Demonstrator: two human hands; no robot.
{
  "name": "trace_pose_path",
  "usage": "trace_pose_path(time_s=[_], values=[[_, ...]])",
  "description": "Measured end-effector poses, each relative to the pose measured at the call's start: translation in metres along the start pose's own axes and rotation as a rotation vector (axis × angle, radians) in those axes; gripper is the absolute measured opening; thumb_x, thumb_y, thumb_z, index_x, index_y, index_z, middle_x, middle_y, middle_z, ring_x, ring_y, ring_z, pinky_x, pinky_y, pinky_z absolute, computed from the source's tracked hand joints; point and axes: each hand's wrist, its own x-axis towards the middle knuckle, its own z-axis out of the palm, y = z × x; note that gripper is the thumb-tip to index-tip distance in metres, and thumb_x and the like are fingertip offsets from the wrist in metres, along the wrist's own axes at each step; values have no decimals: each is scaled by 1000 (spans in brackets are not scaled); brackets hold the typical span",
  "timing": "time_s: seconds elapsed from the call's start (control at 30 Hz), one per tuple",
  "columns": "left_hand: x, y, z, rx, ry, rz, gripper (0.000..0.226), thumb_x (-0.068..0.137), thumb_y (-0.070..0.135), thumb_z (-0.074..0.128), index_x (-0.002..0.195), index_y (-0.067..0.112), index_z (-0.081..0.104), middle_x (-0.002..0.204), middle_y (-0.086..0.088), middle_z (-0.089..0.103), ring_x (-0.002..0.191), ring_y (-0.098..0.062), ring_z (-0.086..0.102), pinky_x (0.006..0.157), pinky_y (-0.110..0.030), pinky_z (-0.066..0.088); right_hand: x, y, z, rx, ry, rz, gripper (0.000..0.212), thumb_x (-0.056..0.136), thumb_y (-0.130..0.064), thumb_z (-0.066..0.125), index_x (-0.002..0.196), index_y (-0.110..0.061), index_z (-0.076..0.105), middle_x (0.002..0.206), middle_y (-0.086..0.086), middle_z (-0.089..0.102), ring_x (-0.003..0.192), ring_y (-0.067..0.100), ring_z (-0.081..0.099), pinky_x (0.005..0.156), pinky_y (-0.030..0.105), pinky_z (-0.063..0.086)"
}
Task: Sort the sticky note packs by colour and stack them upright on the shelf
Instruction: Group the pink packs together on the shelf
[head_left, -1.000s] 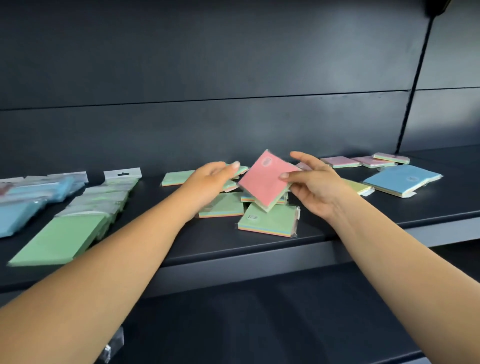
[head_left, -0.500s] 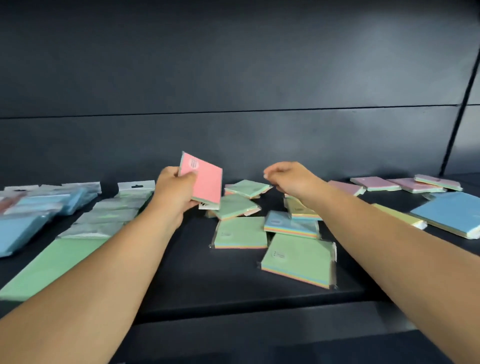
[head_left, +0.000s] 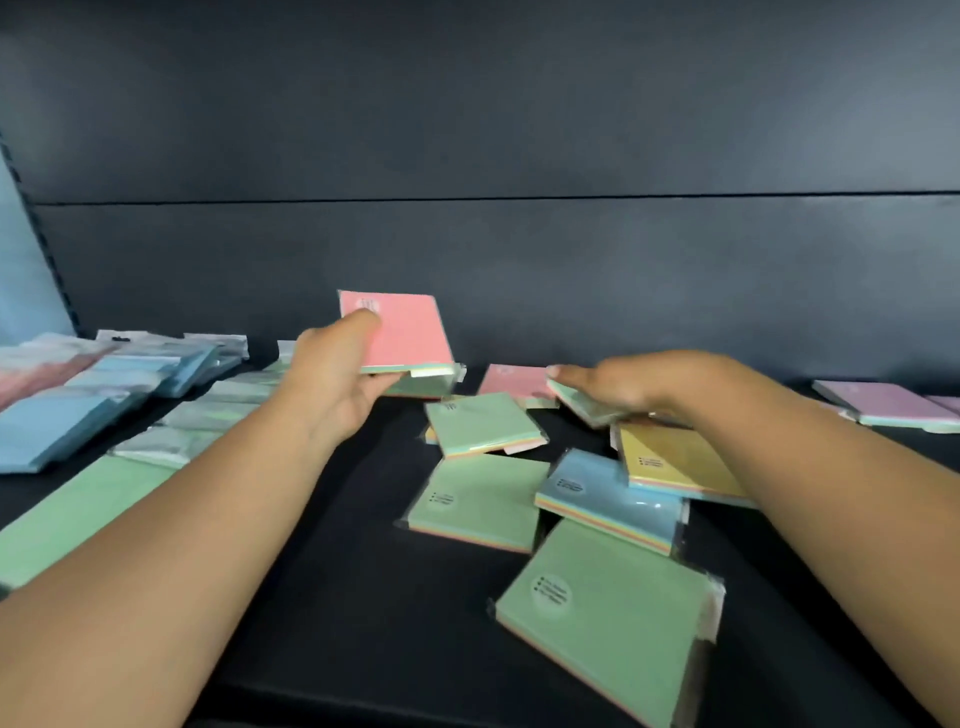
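The fingers of the left hand lie over the top face of a pink-topped pack while the thumb props it from beneath, so the pack is clamped between them. It is held nearly upright, tilted back toward the dark rear panel, at about 11 o'clock from the loose pile. The fingers of the right hand curl round the edge of a green-topped pack at 1 o'clock of the pile and pinch it; whether it is off the surface cannot be told.

Step in hand, as judged: sorting is at an early to middle stage. One pack is being stood up at the back of the shelf. The next move seems to call for seating its lower edge squarely and leaning it on the panel, or it may slide flat.

Materials and shapes: each pack is a flat square block of paper in glossy clear film, with pastel layers banding its edges. A second pink pack lies flat at 12 o'clock. Green packs lie at 8, 6 and 10 o'clock. A blue pack sits at the centre, overlapped by a yellow pack at 3 o'clock. Lilac packs lie well apart at far 3 o'clock. Larger bagged pads with hang tabs lie overlapping at 9 o'clock. The shelf looks matte and smooth; the film is likely slippery on it.
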Motion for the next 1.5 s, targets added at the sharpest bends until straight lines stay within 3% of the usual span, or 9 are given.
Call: trace_pose_path(time_s=[0.1, 0.27, 0.4, 0.53, 0.73, 0.97, 1.1, 1.37, 1.5], values=[[-9, -1, -3, -36, -66, -11, 17, 91, -1, 46, 80, 10, 53, 79, -4, 62, 70, -13, 63, 60, -28, 57, -5, -1, -6, -95, -34, 114, 68, 97, -56, 17, 144, -9, 32, 149, 15, 32, 126, 32, 43, 101, 37, 32], [-9, 5, -12, -24, -102, 17, 20, 90, 2, 49, 80, 17, 53, 78, 1, 63, 72, -10, 62, 63, -27, 52, -5, -3, -13, -98, -81, 247, 59, 97, -54, 23, 133, -10, 39, 105, 20, 51, 66, 26, 43, 75, 32, 35], [-1, 5, -17, 18, -108, 50, 19, 89, 0, 54, 84, 19, 57, 85, 1, 65, 77, -12, 63, 63, -26, 52, 10, -17, -9, -150, 100, 135, 47, 98, -50, 29, 93, -9, 50, 122, 22, 51, 101, 30, 49, 92, 33, 36], [1, 3, -18, 26, -100, 41, 28, 82, -5, 60, 87, 21, 53, 88, 1, 65, 75, -14, 64, 58, -28, 53, 30, -33, 3, -64, -20, 130, 68, 95, -56, 31, 137, -4, 41, 148, 12, 35, 134, 29, 35, 106, 34, 26], [5, 8, -21, -43, -117, 40, 30, 79, -8, 62, 87, 21, 56, 86, 0, 67, 72, -14, 66, 51, -24, 56, 61, -37, 19, -29, -37, 138, 76, 87, -64, 41, 139, -9, 42, 150, 9, 34, 135, 28, 36, 108, 36, 28], [6, 7, -24, -2, -89, 41, 18, 78, 3, 69, 81, 19, 60, 79, 3, 68, 72, -10, 66, 61, -23, 53, 70, -34, 25, 449, 102, 82, 74, 79, -26, 73, 140, -11, 33, 138, 9, 47, 121, 28, 50, 105, 38, 39], [10, 7, -25, -27, -61, 52, 19, 78, 3, 69, 84, 17, 59, 84, 0, 69, 76, -12, 67, 60, -23, 57, 73, -33, 23, 799, 239, 4, 69, 77, 4, 68, 135, -15, 35, 116, 9, 54, 95, 26, 59, 76, 36, 54], [15, 7, -30, -13, -74, 68, 21, 81, -4, 62, 91, 15, 61, 90, -2, 69, 80, -15, 67, 60, -27, 56, 56, -30, -4, 1531, 201, -151, 30, 87, 12, 48, 108, -8, 57, 98, 8, 62, 79, 20, 61, 71, 33, 51], [8, 11, -28, 14, -47, 154, 23, 82, -5, 60, 85, 17, 62, 87, 0, 68, 80, -14, 65, 66, -28, 55, 49, -43, -17, 1412, 154, -253, 24, 87, 9, 53, 89, -15, 56, 90, 4, 63, 79, 16, 62, 68, 28, 53]])
